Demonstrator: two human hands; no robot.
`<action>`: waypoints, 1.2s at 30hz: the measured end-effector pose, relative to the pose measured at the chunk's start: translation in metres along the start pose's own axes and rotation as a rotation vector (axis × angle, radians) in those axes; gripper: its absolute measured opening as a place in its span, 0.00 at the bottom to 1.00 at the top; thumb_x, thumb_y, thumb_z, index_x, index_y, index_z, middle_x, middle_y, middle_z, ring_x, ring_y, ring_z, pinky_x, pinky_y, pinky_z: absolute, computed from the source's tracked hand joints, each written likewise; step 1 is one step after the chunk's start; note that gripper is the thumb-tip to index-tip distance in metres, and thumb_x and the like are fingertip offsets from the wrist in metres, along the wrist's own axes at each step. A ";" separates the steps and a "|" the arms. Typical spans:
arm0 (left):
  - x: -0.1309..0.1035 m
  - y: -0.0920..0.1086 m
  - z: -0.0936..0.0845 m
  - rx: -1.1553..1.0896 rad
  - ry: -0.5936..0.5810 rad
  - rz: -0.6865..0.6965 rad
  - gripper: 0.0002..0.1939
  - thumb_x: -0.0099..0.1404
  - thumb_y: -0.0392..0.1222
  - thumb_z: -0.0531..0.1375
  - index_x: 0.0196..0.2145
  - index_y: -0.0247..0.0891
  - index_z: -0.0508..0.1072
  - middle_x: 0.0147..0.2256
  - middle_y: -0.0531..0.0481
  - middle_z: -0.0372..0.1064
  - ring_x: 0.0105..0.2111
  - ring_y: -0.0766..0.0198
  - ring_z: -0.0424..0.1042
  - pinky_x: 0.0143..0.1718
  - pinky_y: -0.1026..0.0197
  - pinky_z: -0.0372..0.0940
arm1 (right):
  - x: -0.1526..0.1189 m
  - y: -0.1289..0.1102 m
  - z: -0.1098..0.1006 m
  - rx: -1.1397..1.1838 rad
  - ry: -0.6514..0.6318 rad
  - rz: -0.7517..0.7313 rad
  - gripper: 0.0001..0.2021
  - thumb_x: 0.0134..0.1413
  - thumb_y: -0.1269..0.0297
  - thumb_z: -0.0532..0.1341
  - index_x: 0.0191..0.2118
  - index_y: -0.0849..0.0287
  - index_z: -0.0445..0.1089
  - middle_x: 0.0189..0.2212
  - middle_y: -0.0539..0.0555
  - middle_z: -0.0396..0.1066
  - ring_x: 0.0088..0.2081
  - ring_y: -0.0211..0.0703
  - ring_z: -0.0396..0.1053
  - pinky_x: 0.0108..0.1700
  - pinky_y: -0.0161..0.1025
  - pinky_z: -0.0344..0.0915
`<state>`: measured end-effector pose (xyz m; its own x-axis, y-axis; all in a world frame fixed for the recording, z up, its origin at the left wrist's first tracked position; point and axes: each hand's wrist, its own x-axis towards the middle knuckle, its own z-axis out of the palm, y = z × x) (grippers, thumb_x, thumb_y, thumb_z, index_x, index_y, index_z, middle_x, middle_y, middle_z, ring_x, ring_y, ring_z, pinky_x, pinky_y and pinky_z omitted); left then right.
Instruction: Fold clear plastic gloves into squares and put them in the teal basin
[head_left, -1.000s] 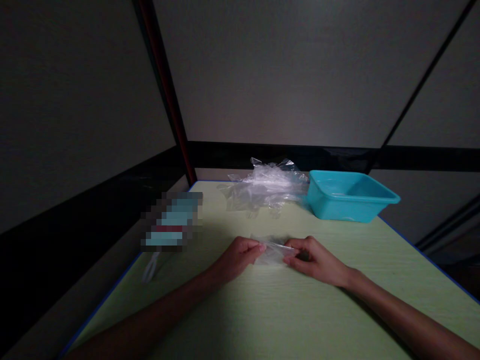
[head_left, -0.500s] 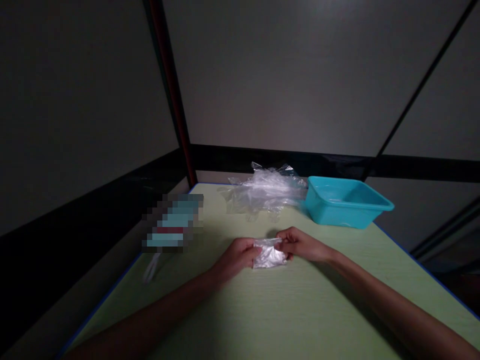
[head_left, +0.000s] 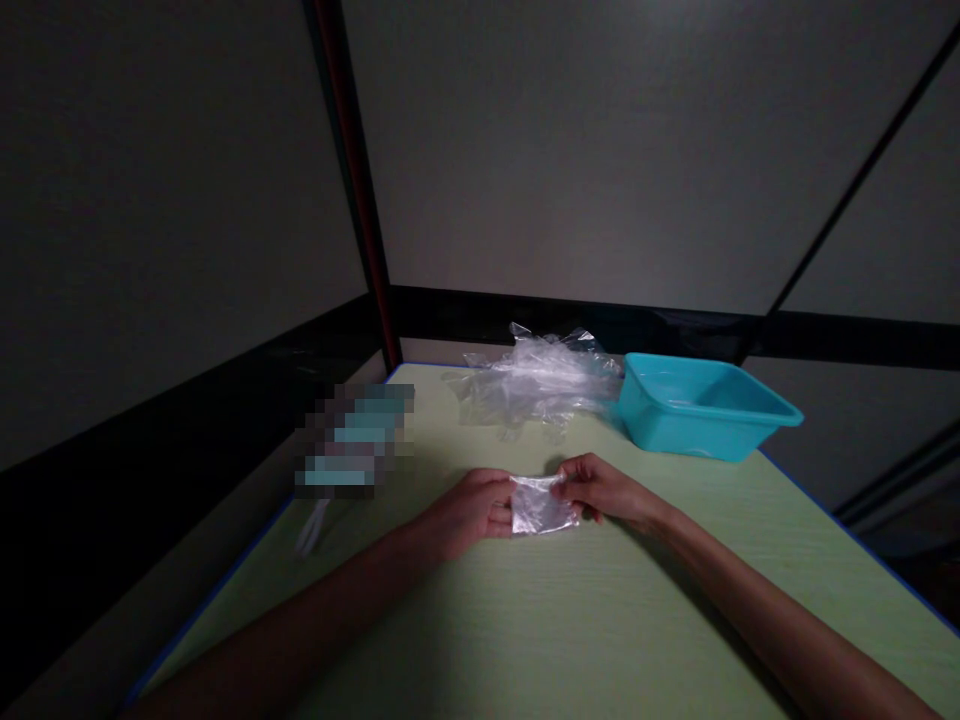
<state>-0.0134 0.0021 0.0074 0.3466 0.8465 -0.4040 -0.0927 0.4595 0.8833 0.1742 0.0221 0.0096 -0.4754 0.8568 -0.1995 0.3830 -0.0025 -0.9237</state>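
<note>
A small folded clear plastic bag point(head_left: 541, 508), shiny and roughly rectangular, is held between my two hands just over the table. My left hand point(head_left: 472, 510) is closed at its left edge, thumb on top and fingers lower down. At the right side of the bag my right hand point(head_left: 600, 490) pinches it, the thumb lying on its upper right part. Some fingertips are hidden behind the bag. Beyond my hands lies a loose heap of crumpled clear plastic point(head_left: 536, 385), with thin points sticking out around it.
A turquoise plastic basin point(head_left: 697, 430) stands at the back right of the pale green table point(head_left: 510, 630), touching or close to the plastic heap. On the left lies a pixelated item point(head_left: 356, 435) with a white loop point(head_left: 311, 525). Walls rise behind and left.
My left hand's thumb has drawn back toward the bag's left edge, and its fingers show more. The bag lies smoother. The whole view has shifted slightly.
</note>
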 end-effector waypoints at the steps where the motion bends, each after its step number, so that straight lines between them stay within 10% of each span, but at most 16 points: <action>1: 0.000 0.001 -0.001 -0.003 -0.007 -0.015 0.10 0.52 0.37 0.58 0.32 0.34 0.61 0.30 0.45 0.72 0.28 0.58 0.74 0.38 0.52 0.64 | 0.000 0.000 0.001 -0.002 0.011 0.000 0.09 0.41 0.63 0.58 0.20 0.62 0.59 0.11 0.43 0.60 0.12 0.26 0.53 0.12 0.25 0.49; 9: -0.002 0.005 -0.004 -0.019 -0.038 -0.053 0.12 0.49 0.33 0.57 0.33 0.35 0.61 0.31 0.45 0.72 0.28 0.58 0.74 0.39 0.53 0.64 | -0.002 0.004 0.003 -0.039 0.265 -0.050 0.06 0.43 0.64 0.56 0.28 0.60 0.58 0.15 0.45 0.65 0.15 0.33 0.61 0.14 0.28 0.54; 14: -0.005 0.006 -0.003 -0.027 -0.022 -0.059 0.10 0.50 0.32 0.56 0.33 0.34 0.61 0.28 0.46 0.72 0.28 0.58 0.74 0.39 0.54 0.64 | -0.020 -0.004 0.008 -0.349 0.497 -0.327 0.04 0.49 0.67 0.52 0.31 0.61 0.62 0.23 0.52 0.69 0.24 0.39 0.68 0.26 0.35 0.63; 17: -0.006 0.007 -0.003 -0.045 -0.033 -0.053 0.09 0.50 0.32 0.56 0.32 0.33 0.62 0.28 0.47 0.71 0.28 0.59 0.74 0.39 0.54 0.64 | -0.032 -0.009 0.023 -0.616 0.401 -0.424 0.14 0.53 0.67 0.50 0.44 0.63 0.63 0.40 0.59 0.70 0.39 0.45 0.69 0.40 0.42 0.65; 21: -0.004 0.005 -0.005 -0.057 -0.046 -0.042 0.10 0.51 0.32 0.57 0.33 0.34 0.61 0.29 0.47 0.70 0.28 0.58 0.74 0.40 0.52 0.63 | -0.037 -0.004 0.046 -0.871 0.234 -0.456 0.28 0.56 0.59 0.49 0.59 0.72 0.46 0.58 0.66 0.48 0.58 0.50 0.47 0.57 0.47 0.51; 36: -0.011 0.014 -0.011 0.025 -0.043 -0.014 0.18 0.50 0.35 0.59 0.39 0.35 0.60 0.29 0.51 0.68 0.26 0.61 0.73 0.38 0.54 0.64 | -0.034 0.005 0.053 -1.042 0.176 -0.373 0.35 0.56 0.47 0.44 0.59 0.75 0.45 0.59 0.68 0.40 0.60 0.52 0.37 0.59 0.49 0.43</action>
<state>-0.0288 0.0021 0.0212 0.3871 0.8277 -0.4064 -0.0649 0.4641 0.8834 0.1499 -0.0343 -0.0062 -0.6119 0.7750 0.1582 0.7552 0.6319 -0.1746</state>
